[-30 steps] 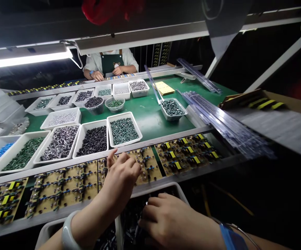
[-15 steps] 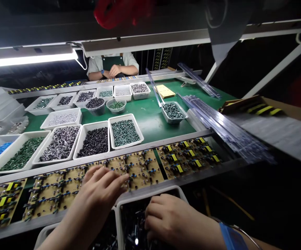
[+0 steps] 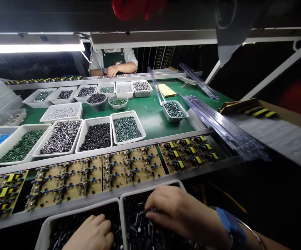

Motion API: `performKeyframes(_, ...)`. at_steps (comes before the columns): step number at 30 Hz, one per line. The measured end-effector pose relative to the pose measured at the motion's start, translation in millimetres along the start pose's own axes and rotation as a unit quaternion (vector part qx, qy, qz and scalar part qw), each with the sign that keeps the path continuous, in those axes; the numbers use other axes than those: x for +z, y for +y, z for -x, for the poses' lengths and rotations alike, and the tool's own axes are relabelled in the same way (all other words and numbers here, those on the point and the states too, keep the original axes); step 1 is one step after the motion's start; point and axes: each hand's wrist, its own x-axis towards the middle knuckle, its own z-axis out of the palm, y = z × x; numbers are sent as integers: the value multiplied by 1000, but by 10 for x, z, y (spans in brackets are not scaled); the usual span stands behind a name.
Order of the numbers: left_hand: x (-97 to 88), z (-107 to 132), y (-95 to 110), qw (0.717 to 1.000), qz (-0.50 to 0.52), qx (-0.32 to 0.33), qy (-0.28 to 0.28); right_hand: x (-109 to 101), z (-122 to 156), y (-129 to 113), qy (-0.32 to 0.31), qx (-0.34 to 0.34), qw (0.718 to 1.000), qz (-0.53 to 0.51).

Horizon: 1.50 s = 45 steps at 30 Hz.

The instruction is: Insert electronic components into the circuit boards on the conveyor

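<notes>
Fingers curled on both your hands, hold unclear | right hand (image 3: 172, 210) in near-right bin (image 3: 150, 192) of loose black capacitors (image 3: 142, 229) | left hand (image 3: 90, 233) in near-left bin (image 3: 82, 205) | circuit boards (image 3: 132, 166) just beyond: components fitted across them | both bins well stocked

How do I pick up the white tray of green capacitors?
Hold the white tray by its rim, coming from the right, beside the green bench. Green capacitors fill its middle, and the tray of black capacitors sits close on its left.
</notes>
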Motion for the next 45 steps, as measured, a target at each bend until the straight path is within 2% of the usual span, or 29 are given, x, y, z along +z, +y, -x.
performKeyframes(2,-41,29,1,1000,10,-1,2,-62,20,-26,34,104,979,-172)
performKeyframes(4,-76,65,4,1000,16,2,7,-96,14,-33,52,177,921,-344)
performKeyframes(5,-85,81,6,1000,17,3,10,-101,3,-25,60,193,891,-406)
performKeyframes(7,-84,99,13,1000,24,1,18,-101,-27,14,78,195,859,-467)
performKeyframes(9,-57,99,21,999,38,-3,27,-103,-54,68,85,191,860,-466)
performKeyframes(12,10,73,35,997,62,-1,42,-133,-73,126,88,213,880,-415)
performKeyframes(14,52,53,44,997,67,7,49,-167,-70,138,97,218,911,-337)
performKeyframes(17,83,36,48,997,57,21,50,-208,-62,136,114,180,956,-200)
performKeyframes(21,88,29,43,997,45,25,58,-227,-75,151,162,121,977,-65)
performKeyframes(25,90,26,49,997,37,28,59,-252,-106,187,178,40,981,63)
performKeyframes(31,-27,37,84,998,42,29,33,-299,-151,260,157,-11,972,176)
performKeyframes(37,-165,48,95,997,74,15,6,-354,-188,254,116,-8,966,231)
performKeyframes(45,-104,131,64,992,121,6,40,-327,-191,269,102,6,963,249)
